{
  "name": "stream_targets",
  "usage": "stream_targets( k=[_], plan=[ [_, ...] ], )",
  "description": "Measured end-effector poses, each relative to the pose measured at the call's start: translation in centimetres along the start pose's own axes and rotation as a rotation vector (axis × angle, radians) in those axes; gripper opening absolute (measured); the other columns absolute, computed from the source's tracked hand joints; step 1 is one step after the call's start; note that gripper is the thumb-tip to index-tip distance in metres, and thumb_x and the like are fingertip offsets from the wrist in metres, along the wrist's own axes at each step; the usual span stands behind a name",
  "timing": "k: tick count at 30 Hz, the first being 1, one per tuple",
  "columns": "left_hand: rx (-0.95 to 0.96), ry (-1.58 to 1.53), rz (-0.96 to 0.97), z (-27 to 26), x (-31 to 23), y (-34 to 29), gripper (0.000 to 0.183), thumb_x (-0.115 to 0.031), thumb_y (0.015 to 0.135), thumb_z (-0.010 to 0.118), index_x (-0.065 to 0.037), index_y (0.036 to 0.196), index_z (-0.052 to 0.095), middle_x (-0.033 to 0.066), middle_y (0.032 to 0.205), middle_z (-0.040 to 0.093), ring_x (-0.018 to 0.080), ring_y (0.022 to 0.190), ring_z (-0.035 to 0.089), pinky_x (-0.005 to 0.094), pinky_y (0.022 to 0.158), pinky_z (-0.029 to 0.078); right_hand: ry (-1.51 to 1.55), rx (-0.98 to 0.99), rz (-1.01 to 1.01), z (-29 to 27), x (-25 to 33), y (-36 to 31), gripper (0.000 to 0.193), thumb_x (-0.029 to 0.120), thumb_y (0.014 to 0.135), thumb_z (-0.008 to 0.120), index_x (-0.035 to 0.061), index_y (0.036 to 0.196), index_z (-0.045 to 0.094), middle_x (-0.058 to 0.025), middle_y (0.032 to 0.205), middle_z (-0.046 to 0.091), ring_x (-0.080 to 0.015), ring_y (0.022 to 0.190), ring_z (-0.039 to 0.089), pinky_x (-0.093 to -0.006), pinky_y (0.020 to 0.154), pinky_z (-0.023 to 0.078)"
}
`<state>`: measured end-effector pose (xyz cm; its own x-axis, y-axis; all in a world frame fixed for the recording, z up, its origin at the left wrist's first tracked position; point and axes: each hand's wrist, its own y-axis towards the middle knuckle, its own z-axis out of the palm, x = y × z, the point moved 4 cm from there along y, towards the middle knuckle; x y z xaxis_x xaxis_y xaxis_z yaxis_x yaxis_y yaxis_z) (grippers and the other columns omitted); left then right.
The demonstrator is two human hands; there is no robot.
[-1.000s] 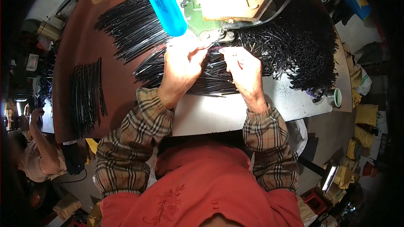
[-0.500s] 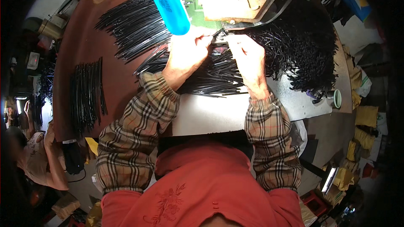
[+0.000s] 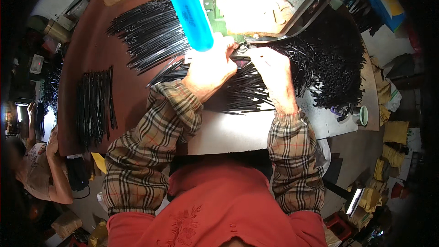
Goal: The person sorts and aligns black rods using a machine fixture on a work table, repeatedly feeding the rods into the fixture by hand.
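Observation:
Both my hands are at a small metal fitting (image 3: pixel 242 47) on the front of a brightly lit machine with a green body (image 3: pixel 209 5). My left hand (image 3: pixel 212 66) is closed, its fingertips bunched against the left side of the fitting. On the other side, my right hand (image 3: pixel 274 69) pinches with thumb and forefinger. What either hand holds is too small and glare-washed to make out. Thin black strips (image 3: pixel 247 89) lie in a loose pile beneath and between my hands. A long bright-blue rounded piece (image 3: pixel 192 13) stands just above my left hand.
More black strips (image 3: pixel 148 32) are laid out on the brown tabletop (image 3: pixel 123 119), with a separate bundle (image 3: pixel 96 105) farther left. A tangled black heap (image 3: pixel 334 59) covers the right side. Near it is a pale green cup (image 3: pixel 363 115). Another person (image 3: pixel 50 174) sits at far left.
The view has shifted slightly, so the table sits lower in it. The dark strip end that showed between my fingertips is no longer visible. My left hand has turned, its fingers more curled.

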<state>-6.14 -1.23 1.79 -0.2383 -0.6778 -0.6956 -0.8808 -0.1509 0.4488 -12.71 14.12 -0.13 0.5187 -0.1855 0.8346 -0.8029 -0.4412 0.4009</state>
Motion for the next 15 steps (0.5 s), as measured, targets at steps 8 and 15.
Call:
stream_targets(
  k=[8,15],
  plan=[
    [-0.136,0.006,0.075,0.3,0.9,0.1,0.016,-0.002,0.067,0.063,-0.004,0.082,0.060,0.0119,0.074,0.053,0.0273,0.068,0.054,0.0378,0.062,0.043,0.080,0.029,0.025,-0.6,0.6,-0.2,0.013,0.007,0.087,0.061,-0.0017,0.095,0.068,-0.0081,0.079,0.068,-0.0089,0.067,0.058,-0.0244,0.061,0.047],
    [0.342,-0.992,-0.457,-1.8,-1.3,-2.1,0.022,-0.015,0.083,0.068,0.000,0.097,0.062,0.0049,0.079,0.062,0.0106,0.065,0.059,0.0203,0.054,0.046,0.144,0.214,0.199,-0.7,2.9,-2.2,0.013,0.010,0.088,0.062,0.0017,0.095,0.069,-0.0051,0.070,0.065,-0.0060,0.060,0.054,-0.0229,0.053,0.044]
  ],
)
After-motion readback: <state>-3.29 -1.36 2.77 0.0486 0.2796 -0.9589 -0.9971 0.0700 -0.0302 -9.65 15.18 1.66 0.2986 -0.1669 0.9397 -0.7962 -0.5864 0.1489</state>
